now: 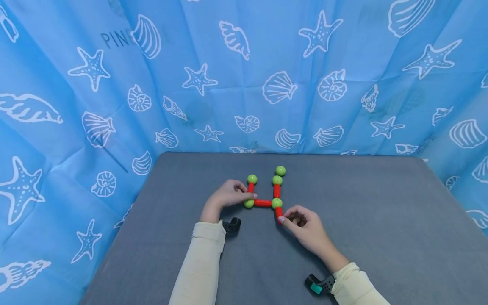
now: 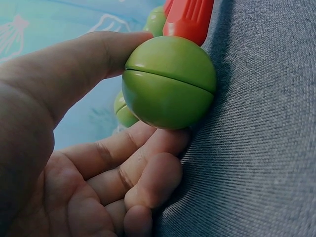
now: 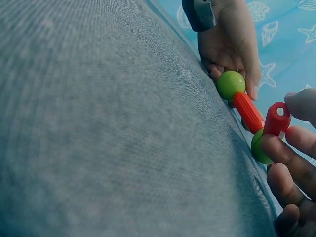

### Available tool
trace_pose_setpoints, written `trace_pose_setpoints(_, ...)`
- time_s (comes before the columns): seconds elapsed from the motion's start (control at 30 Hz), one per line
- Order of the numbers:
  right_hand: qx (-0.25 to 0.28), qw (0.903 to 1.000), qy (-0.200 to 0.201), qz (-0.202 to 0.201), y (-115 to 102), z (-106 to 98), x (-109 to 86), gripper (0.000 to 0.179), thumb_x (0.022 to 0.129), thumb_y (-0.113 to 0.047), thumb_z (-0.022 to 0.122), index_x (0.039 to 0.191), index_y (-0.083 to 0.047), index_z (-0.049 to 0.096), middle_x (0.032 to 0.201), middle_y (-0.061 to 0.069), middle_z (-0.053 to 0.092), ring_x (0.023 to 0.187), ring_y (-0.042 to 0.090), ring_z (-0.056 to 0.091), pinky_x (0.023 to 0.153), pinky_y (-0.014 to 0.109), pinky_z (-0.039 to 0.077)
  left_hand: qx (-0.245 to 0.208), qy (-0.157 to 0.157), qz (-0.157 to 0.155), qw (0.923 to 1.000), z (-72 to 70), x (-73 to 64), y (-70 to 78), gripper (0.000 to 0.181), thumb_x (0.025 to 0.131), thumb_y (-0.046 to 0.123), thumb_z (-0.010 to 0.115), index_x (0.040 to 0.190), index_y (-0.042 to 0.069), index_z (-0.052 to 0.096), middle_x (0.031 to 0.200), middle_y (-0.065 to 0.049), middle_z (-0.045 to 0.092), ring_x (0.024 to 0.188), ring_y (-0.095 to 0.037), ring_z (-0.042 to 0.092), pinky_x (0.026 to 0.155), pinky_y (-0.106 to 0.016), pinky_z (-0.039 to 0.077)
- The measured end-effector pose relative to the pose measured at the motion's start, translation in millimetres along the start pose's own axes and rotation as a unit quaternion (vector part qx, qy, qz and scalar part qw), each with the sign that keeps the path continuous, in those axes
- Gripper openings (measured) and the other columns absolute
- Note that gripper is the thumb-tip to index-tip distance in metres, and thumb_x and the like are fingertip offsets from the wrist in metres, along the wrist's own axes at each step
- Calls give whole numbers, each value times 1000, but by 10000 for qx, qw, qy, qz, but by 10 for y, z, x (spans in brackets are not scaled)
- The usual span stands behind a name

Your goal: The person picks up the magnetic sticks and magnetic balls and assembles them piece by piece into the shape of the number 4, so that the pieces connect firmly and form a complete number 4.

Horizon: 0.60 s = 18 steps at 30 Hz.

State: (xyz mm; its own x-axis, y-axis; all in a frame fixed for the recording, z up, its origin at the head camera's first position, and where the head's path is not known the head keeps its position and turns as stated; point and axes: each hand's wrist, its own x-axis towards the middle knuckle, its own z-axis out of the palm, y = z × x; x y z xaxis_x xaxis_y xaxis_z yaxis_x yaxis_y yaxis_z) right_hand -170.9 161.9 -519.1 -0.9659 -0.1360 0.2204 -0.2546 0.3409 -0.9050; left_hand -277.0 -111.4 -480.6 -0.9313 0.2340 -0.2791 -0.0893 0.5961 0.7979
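Several red rods and green balls are joined into a frame shaped roughly like an H on the table. My left hand [image 1: 227, 195] grips the green ball [image 2: 170, 83] at the frame's left corner, thumb on one side and fingers on the other. A red crossbar rod [image 1: 263, 203] runs from it to a second green ball [image 1: 277, 203]. At that ball, my right hand [image 1: 308, 226] pinches a red rod [image 3: 277, 118] between thumb and fingers; its near end shows a pale round centre. Two upright rods lead away to a left end ball [image 1: 252, 179] and a right end ball [image 1: 277, 180].
Another green ball [image 1: 280, 170] lies just beyond the right end ball; whether they touch I cannot tell. Grey cloth covers the table [image 1: 381, 212]. Behind its far edge hangs a blue curtain [image 1: 228, 84] with white shells and starfish. Black bands sit at both wrists.
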Motion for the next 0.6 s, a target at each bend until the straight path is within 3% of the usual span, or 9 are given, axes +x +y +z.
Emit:
trace_pose_setpoints(0.27,-29,9999,-61,-98,8,4,-19,11,95,-6,78,101,-12,73,82,0,65,64,8,52,56,25,45,16,-5,10,10000,4,-2,-9,42,85,51,87,97,13,73,77,0,60,72,-19,55,67,-31,44)
trace_pose_setpoints(0.6,-250,9996,-120,114,-20,12,4,13,93,-19,84,102,-16,76,79,1,64,63,8,52,54,26,43,-30,-18,-34,10000,0,6,-5,43,85,52,86,100,14,73,81,-2,64,74,-19,57,69,-32,46)
